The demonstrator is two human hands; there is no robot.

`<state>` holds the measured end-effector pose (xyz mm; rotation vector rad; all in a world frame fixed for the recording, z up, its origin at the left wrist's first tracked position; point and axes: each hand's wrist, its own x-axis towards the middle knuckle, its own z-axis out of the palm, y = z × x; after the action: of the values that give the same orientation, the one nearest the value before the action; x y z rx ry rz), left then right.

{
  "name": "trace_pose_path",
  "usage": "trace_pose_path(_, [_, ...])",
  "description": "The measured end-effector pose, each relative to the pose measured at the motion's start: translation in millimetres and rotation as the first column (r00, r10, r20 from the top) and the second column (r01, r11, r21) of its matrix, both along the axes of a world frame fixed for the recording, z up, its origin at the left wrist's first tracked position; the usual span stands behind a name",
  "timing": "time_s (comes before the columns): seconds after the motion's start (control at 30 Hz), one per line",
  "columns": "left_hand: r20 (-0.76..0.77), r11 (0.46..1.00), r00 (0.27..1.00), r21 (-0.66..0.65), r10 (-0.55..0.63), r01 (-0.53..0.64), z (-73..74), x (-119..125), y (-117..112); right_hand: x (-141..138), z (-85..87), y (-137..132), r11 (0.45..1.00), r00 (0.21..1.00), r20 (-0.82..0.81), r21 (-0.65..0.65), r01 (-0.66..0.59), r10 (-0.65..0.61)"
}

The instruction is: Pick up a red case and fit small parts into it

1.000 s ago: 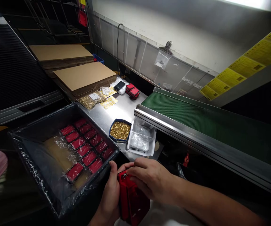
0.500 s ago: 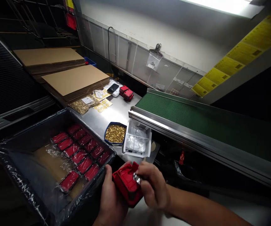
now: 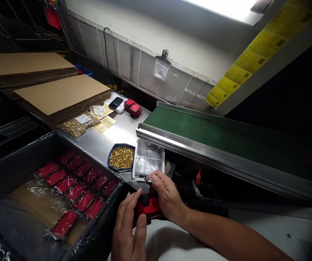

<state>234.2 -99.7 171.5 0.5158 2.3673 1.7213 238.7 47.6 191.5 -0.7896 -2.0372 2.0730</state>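
My left hand (image 3: 127,224) holds a red plastic case (image 3: 148,207) low at the table's near edge, fingers wrapped round its left side. My right hand (image 3: 167,195) rests on top of the case and pinches a small shiny metal part (image 3: 147,179) between thumb and fingertips, just in front of a clear plastic tray (image 3: 148,161). A blue dish of small brass pieces (image 3: 121,157) stands beside that tray. To the left, a black bin lined with plastic film (image 3: 22,163) holds rows of wrapped red cases (image 3: 76,181).
A green conveyor belt (image 3: 226,137) with a metal rail runs along the right. Flat cardboard stacks (image 3: 58,94), a bag of brass pieces (image 3: 76,125), yellow label sheets (image 3: 105,123), a phone (image 3: 116,102) and a few red cases (image 3: 133,107) lie at the back of the steel table.
The red case has dropped lower and turned flatter in my left hand. My right hand has lifted the small metal part toward the clear tray. The view has swung to the right.
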Motion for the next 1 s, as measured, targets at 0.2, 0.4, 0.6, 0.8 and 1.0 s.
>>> trace_pose_path(0.2, [-0.124,0.993,0.992,-0.115,0.004,-0.019,-11.7,-5,-1,2,-4.9,-1,0.998,0.998,-0.022,0.028,-0.056,0.057])
trace_pose_path(0.4, [-0.163,0.985,0.986,-0.162,0.030,-0.057,-5.8,-2,-1,0,-4.0,8,0.994,0.994,0.030,-0.026,-0.104,0.104])
trace_pose_path(0.6, [-0.131,0.982,0.991,-0.189,-0.024,-0.001,-5.3,-1,-2,0,-1.3,16,0.980,0.982,0.037,0.069,-0.186,0.184])
trace_pose_path(0.8, [-0.075,0.992,0.993,-0.090,-0.093,0.086,3.9,-10,2,-18,17.0,26,0.943,0.956,0.091,0.162,-0.291,0.280])
trace_pose_path(1.0, [0.219,0.958,0.948,0.119,0.231,-0.261,6.0,-5,13,-24,-8.4,30,0.818,0.962,0.076,-0.512,0.263,-0.262])
